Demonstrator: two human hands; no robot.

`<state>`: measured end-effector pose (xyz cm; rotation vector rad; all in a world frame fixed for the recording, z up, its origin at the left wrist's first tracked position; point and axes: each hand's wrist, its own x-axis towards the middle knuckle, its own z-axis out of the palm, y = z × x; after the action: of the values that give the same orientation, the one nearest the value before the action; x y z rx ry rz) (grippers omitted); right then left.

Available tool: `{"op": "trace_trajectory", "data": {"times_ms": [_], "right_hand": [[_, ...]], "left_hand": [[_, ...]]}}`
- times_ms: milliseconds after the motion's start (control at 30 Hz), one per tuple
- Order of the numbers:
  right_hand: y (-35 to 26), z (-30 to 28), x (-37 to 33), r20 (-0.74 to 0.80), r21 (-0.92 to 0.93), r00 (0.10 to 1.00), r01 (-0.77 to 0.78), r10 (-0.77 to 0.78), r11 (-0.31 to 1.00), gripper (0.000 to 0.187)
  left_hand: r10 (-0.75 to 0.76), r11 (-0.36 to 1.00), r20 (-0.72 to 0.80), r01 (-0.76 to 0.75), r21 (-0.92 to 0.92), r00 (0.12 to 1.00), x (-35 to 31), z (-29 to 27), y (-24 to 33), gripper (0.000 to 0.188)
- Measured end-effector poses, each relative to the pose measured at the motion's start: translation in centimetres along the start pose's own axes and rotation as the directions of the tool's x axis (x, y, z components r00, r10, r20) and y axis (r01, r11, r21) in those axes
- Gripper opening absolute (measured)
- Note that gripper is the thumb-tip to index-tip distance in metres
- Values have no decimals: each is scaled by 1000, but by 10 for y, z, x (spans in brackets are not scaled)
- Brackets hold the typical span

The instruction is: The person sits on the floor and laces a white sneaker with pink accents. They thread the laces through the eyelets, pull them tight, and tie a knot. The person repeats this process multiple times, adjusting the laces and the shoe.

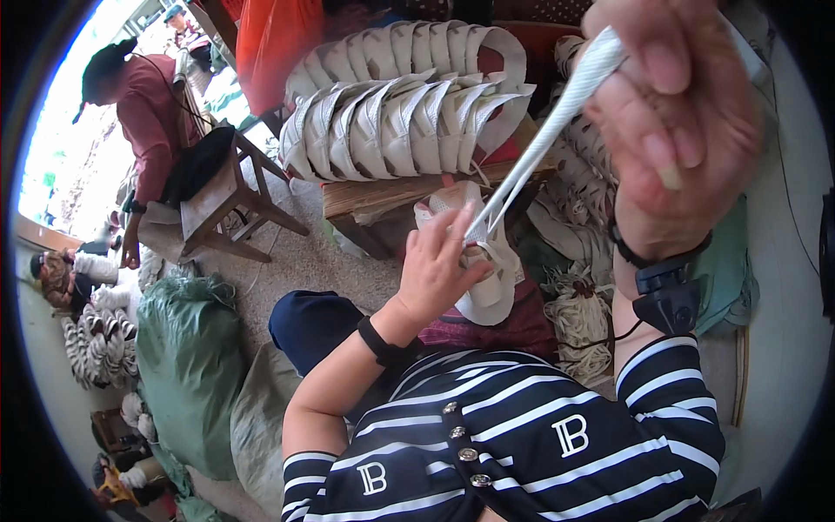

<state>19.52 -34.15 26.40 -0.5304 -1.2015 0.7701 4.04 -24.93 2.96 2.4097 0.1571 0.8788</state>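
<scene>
A pale fabric shoe upper (487,291) lies over my lap, its toe end toward me. Long white shoelace (548,122) strands run up from it, pulled taut to the upper right. At their top end my right hand (670,130) is closed on the lace, raised close to the camera. My left hand (435,274) rests on the left side of the upper, thumb and fingers bent over it near the lace's lower end. Part of the upper is hidden under those fingers.
Two rows of nested pale shoe uppers (383,130) sit on a low wooden bench (357,198). A bundle of laces (578,322) lies by my right side. Green sacks (187,365) stand at left; beyond, a person in red (156,113) is beside a wooden chair (213,191).
</scene>
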Motion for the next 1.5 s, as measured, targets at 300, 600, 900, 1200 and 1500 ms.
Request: {"op": "trace_trajectory", "data": {"times_ms": [300, 600, 900, 1200, 1500], "right_hand": [[48, -64, -8, -266, -276, 963, -106, 30, 955, 14], [103, -77, -146, -138, -879, 827, -355, 545, 317, 31], [137, -72, -194, -547, -456, 725, -677, 419, 578, 14], [136, -85, -195, -374, 425, 469, -680, 800, 597, 21], [131, -97, -199, -458, 14, 476, -841, 751, 541, 21]], "left_hand": [[-105, 562, 489, 458, -689, 866, 11, -40, 14, 34], [-418, 184, 280, 382, -905, 864, 24, -73, -5, 34], [-666, 140, 225, 416, -899, 711, 5, -53, -35, 33], [-622, -79, 347, 385, -920, 702, 21, -64, -29, 31], [-585, -84, 395, 431, -898, 709, 30, -63, -34, 31]]}}
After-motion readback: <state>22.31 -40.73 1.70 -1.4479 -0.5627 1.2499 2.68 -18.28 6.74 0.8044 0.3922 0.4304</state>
